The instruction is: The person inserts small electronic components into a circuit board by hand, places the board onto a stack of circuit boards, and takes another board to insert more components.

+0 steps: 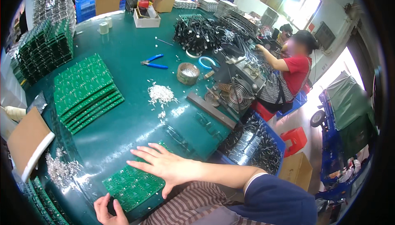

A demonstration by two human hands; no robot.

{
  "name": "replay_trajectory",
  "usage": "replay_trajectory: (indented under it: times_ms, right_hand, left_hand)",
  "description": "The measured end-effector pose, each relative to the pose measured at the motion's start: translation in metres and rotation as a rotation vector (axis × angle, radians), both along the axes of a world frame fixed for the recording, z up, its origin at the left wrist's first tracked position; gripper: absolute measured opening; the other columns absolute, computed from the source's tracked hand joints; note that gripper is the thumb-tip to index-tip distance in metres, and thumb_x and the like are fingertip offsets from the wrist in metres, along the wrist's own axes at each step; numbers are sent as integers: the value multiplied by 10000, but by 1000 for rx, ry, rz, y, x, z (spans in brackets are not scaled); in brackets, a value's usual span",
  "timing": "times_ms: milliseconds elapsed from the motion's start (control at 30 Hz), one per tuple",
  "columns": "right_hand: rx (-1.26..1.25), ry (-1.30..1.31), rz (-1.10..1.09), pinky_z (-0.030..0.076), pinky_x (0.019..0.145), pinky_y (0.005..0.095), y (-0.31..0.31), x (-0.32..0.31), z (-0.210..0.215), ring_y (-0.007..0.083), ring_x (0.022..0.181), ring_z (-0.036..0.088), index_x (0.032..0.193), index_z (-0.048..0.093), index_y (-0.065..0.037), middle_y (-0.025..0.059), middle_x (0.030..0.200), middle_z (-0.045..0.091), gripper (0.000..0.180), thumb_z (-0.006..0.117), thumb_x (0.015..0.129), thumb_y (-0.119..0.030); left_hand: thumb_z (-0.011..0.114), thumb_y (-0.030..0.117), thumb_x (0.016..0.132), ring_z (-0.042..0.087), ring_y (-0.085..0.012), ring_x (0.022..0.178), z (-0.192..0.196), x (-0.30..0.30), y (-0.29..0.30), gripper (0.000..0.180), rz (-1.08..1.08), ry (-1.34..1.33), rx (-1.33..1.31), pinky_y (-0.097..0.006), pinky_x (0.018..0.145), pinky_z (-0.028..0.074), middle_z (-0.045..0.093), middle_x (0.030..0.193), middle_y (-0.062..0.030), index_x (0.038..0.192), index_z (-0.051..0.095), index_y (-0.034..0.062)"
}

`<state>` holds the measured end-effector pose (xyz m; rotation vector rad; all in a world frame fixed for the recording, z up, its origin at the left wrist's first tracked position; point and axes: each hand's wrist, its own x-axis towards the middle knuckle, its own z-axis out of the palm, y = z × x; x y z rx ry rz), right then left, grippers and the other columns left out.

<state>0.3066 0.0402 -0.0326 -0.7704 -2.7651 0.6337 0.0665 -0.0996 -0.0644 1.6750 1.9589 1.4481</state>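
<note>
A green circuit board panel (132,186) lies on the table's near edge in front of me. My right hand (164,165) is over its far right part, with fingers spread and thumb apart, holding nothing visible. At the board's near left corner is my left hand (109,213), fingers and thumb curled around something dark that I cannot make out. Left of the board lies a heap of small pale parts (61,168). Farther off, a pile of small white pieces (161,94) is scattered on the table.
A stack of green circuit boards (84,85) stands left, with taller board stacks (49,48) behind. Blue-handled cutters (154,62), a tape roll (188,73) and a dark metal bar (212,110) lie ahead. A blue crate (271,136) of black cables is at right; co-workers sit beyond.
</note>
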Motion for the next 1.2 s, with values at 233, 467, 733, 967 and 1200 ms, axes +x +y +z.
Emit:
replay_trajectory:
  times_ms: [233, 467, 733, 967, 1200]
  right_hand:
    - [-40, -105, 21, 259, 1123, 577, 12, -13, 2, 339, 1355, 416, 1583, 206, -109, 180, 1435, 453, 1376, 968, 460, -334]
    - [-39, -54, 28, 247, 1144, 597, 12, -14, -5, 368, 1344, 417, 1564, 232, -77, 193, 1403, 477, 1409, 983, 408, -368]
    - [-2, 5, 3, 274, 1133, 575, 12, -3, 8, 371, 1346, 410, 1550, 280, -74, 185, 1424, 464, 1304, 950, 489, -428]
    - [-379, 704, 46, 314, 1085, 433, 13, 15, 83, 284, 1134, 467, 1528, 380, -83, 139, 1262, 514, 1074, 778, 717, -664]
    - [-632, 1324, 525, 363, 627, 416, -45, 0, 133, 229, 768, 371, 861, 679, -99, 119, 838, 553, 821, 568, 679, -891]
  left_hand:
    - [743, 5, 840, 659, -287, 848, 6, 2, 8, 166, 3, 0, 4, -358, 775, 537, 678, 959, -160, 1003, 718, -15]
    - [738, 2, 836, 661, -290, 844, 8, 0, 8, 161, -11, -19, -2, -357, 778, 536, 682, 949, -155, 996, 722, -12]
    - [739, 4, 840, 660, -265, 843, 5, 0, 3, 153, 0, -20, -28, -337, 770, 533, 683, 947, -142, 992, 725, -2]
    - [742, 5, 846, 658, -259, 832, 0, -1, 9, 138, -18, 32, -5, -334, 760, 532, 682, 934, -139, 983, 727, -6]
    - [743, 13, 856, 659, -262, 843, -2, 1, 6, 140, 29, 33, -37, -338, 771, 533, 681, 954, -146, 992, 726, -16]
